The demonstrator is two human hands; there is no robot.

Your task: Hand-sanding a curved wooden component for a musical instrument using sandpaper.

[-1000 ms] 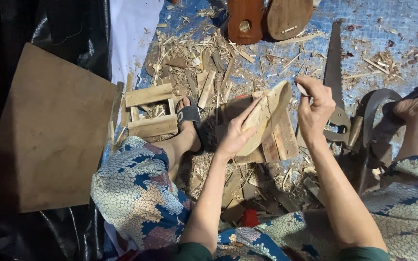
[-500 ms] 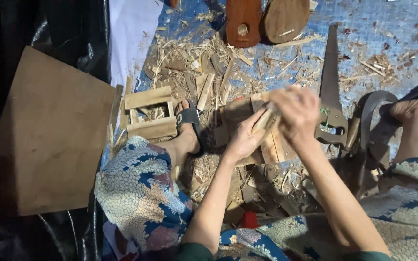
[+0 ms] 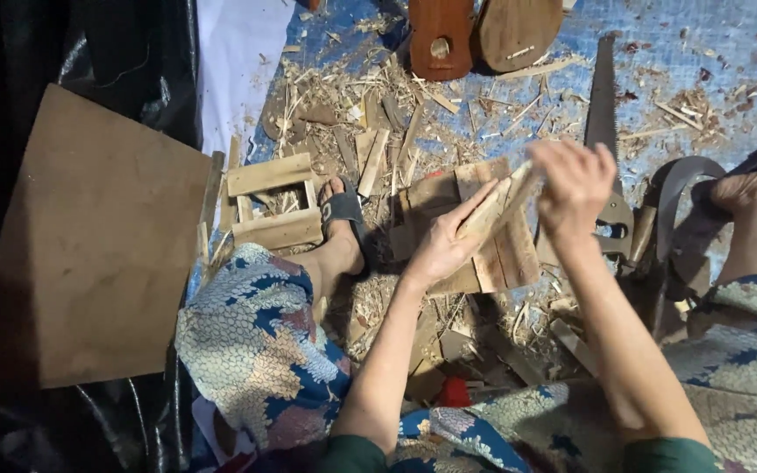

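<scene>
Wood strip (image 3: 494, 208) btwn hands | left hand (image 3: 442, 248) clamped on lower end | right hand (image 3: 576, 180) clamped on top

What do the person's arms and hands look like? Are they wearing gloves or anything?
No gloves: the left hand and right hand are bare, with no rings or watch that I can see. Both forearms are uncovered too. Dark green sleeves start up near the elbows at the bottom of the picture. The fingers look slim.
</scene>
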